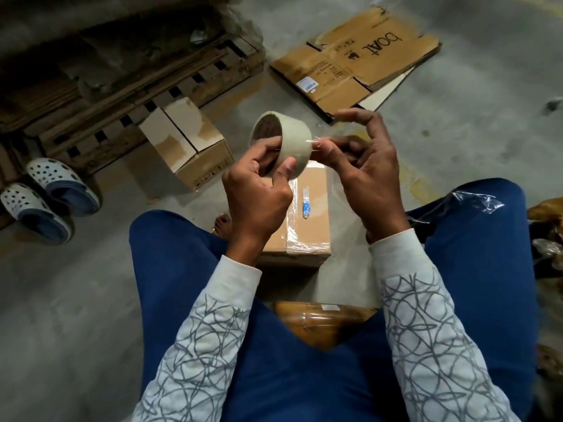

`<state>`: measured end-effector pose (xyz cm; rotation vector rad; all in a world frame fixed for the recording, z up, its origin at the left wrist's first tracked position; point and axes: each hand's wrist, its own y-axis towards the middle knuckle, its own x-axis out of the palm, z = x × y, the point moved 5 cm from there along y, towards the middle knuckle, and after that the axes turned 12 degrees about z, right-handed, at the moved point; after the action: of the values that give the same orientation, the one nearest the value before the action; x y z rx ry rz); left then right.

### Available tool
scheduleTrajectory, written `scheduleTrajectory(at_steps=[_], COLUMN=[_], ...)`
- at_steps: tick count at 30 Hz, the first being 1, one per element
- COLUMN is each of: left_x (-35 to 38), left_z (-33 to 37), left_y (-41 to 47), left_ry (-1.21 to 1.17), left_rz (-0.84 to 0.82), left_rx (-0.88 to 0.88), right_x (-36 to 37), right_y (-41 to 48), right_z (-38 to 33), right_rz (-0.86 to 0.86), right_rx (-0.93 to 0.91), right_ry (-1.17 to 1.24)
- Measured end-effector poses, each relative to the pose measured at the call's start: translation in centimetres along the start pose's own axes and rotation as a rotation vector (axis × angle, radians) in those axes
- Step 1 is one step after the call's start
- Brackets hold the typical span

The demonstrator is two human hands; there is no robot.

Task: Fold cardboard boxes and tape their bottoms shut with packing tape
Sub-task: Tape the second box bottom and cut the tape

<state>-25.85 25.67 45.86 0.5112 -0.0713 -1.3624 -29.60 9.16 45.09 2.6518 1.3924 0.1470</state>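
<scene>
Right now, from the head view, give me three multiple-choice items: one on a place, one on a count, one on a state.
1. The flattened printed carton lies:
A. on the lap
B. on a pallet
C. on the floor beyond the hands

2. Clogs in view:
A. one
B. two
C. four

3. The tape roll is:
A. gripped by the left hand
B. lying on the floor
C. standing on a box

Answers: C, it lies flat on the floor at upper right; B, a pair sits at far left; A, the fingers curl round it while the right hand pinches the tape end.
</scene>
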Motion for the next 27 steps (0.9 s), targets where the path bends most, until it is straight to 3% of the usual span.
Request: scheduleTrajectory(at_steps=[3,7,13,18,25,27], left_x=[0.1,0.4,0.2,0.2,-2.4,-2.6], left_z=[-0.6,-2.3,-6.1,-6.9,-9.3,-9.5], left_y=[0.1,0.5,0.4,0.3,2.1,2.2], left_ry=[-0.020,-0.082,0.002,-0.072,0.016,0.006], left_rz=[0.000,-0.016,-0.062,-0.089,0.140,0.120], left_rx=[-0.023,-0.158,-0.280,-0.382,-0.414,-0.405], right_x=[0.6,1.2,0.8,0.5,1.2,1.6], right_y=[-0.1,-0.4,-0.7,-0.9,-1.7,-1.8], right_z=[0.0,1.1,4.0,6.6,7.9,8.3], right_rz=[-0.087,-0.075,-0.072,-0.175,-0.226,-0.244], right_rx=[-0.038,-0.050,0.208,0.153,0.123,0.143], right_ry=[-0.071,-0.135,0.035,-0.286,-0.430,-0.421])
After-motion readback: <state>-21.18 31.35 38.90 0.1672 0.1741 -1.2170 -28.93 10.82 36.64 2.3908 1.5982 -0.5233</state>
